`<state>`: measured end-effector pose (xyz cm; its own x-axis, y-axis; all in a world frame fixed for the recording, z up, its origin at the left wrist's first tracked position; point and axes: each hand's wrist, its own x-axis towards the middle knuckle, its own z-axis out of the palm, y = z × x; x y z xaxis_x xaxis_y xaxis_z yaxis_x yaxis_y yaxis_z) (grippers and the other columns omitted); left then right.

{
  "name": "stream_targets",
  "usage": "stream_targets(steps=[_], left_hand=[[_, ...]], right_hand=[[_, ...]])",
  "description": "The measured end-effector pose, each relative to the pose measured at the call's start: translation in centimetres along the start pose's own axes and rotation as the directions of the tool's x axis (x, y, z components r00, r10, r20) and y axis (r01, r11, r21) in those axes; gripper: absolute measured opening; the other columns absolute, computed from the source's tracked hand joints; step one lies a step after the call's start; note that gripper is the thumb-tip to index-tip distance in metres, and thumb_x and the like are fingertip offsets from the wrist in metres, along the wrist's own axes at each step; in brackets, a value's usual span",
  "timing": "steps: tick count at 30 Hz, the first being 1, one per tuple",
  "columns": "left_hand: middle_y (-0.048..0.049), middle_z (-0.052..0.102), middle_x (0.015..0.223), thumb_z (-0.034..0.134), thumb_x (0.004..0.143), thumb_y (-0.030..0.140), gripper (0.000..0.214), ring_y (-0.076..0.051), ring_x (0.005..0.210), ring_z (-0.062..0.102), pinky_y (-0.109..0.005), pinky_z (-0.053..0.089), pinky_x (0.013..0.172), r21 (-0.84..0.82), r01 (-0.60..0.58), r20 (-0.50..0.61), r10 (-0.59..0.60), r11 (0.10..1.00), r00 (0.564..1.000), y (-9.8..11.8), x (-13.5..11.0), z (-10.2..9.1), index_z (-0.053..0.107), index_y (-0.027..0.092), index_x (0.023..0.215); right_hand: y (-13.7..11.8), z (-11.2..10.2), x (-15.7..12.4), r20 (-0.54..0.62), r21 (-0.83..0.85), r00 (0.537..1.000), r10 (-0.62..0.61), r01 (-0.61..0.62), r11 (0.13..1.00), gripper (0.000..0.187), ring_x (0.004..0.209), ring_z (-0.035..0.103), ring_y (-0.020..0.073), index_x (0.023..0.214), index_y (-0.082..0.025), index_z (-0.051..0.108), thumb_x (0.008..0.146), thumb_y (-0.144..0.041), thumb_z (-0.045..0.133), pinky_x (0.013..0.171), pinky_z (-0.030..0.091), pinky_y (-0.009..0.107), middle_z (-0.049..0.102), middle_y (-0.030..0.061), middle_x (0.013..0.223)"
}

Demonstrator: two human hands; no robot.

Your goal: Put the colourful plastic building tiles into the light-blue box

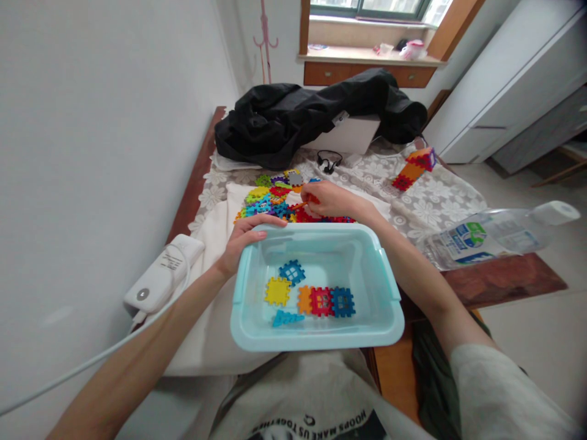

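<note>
My left hand (245, 240) grips the far left rim of a light blue plastic basin (317, 341), fingers over the edge. Inside the basin lie a yellow interlocking tile (277, 291), a blue window tile (292, 272), a light blue triangular piece (287, 318) and a joined row of orange, red and blue tiles (322, 302). Beyond the basin, my right hand (328, 198) is at a heap of mixed-colour interlocking tiles (266, 205). Its fingers are curled closed on an orange-red tile (313, 199), partly hidden by the hand.
A built orange and red tile block (413, 168) stands at the right on the lace tablecloth (367, 174). Near the right edge lies a large clear bottle (495, 235). A white power bank (162, 275) with a cable is at left. Black cloth (316, 116) and earphones (329, 162) lie behind.
</note>
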<state>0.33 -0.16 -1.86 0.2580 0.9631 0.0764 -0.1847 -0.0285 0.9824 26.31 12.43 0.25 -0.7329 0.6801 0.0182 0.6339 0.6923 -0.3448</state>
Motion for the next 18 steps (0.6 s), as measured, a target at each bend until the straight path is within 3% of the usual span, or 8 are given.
stream_targets(steps=[7, 12, 15, 18], left_hand=[[-0.0083, 0.084, 0.102, 0.074, 0.074, 0.030, 0.032, -0.026, 0.090, 0.074, -0.030, 0.059, 0.076, 0.002, 0.003, -0.008, -0.003, 1.000, 1.000, 0.1, -0.1, 0.1, 0.089, 0.017, 0.099], [-0.0077, 0.085, 0.101, 0.074, 0.073, 0.030, 0.033, -0.026, 0.089, 0.074, -0.030, 0.058, 0.076, -0.003, 0.004, -0.007, -0.004, 1.000, 1.000, -0.1, 0.0, 0.0, 0.089, 0.018, 0.099], [-0.0082, 0.085, 0.103, 0.073, 0.074, 0.030, 0.033, -0.026, 0.092, 0.073, -0.030, 0.057, 0.078, 0.028, -0.016, -0.002, 0.017, 0.999, 1.000, -0.2, 0.1, -0.2, 0.089, 0.017, 0.099], [-0.0084, 0.084, 0.102, 0.072, 0.075, 0.030, 0.034, -0.026, 0.093, 0.072, -0.031, 0.057, 0.080, 0.057, -0.028, 0.006, 0.028, 0.998, 1.000, -0.3, 0.1, -0.4, 0.089, 0.017, 0.101]], right_hand=[[0.5, -0.8, -0.3, -0.141, 0.028, 0.988, -0.060, 0.065, 0.998, 0.023, 0.090, 0.064, 0.0234, 0.107, -0.018, 0.069, 0.090, -0.013, 0.054, 0.082, 0.042, 0.031, 0.076, 0.0090, 0.103], [-0.7, -2.2, -1.2, -0.227, 0.079, 0.969, -0.100, 0.121, 0.989, 0.021, 0.090, 0.064, 0.0240, 0.108, -0.017, 0.068, 0.092, -0.017, 0.054, 0.085, 0.044, 0.034, 0.075, 0.0099, 0.102], [-2.0, -3.5, -2.0, -0.288, 0.183, 0.948, -0.135, 0.193, 0.964, 0.015, 0.087, 0.063, 0.0211, 0.104, -0.017, 0.067, 0.093, -0.019, 0.056, 0.086, 0.045, 0.033, 0.073, 0.0077, 0.100], [-3.3, -4.6, -3.0, -0.339, 0.348, 0.921, -0.194, 0.314, 0.883, 0.012, 0.092, 0.062, 0.0188, 0.104, -0.017, 0.065, 0.097, -0.024, 0.058, 0.088, 0.048, 0.032, 0.070, 0.0062, 0.103]])
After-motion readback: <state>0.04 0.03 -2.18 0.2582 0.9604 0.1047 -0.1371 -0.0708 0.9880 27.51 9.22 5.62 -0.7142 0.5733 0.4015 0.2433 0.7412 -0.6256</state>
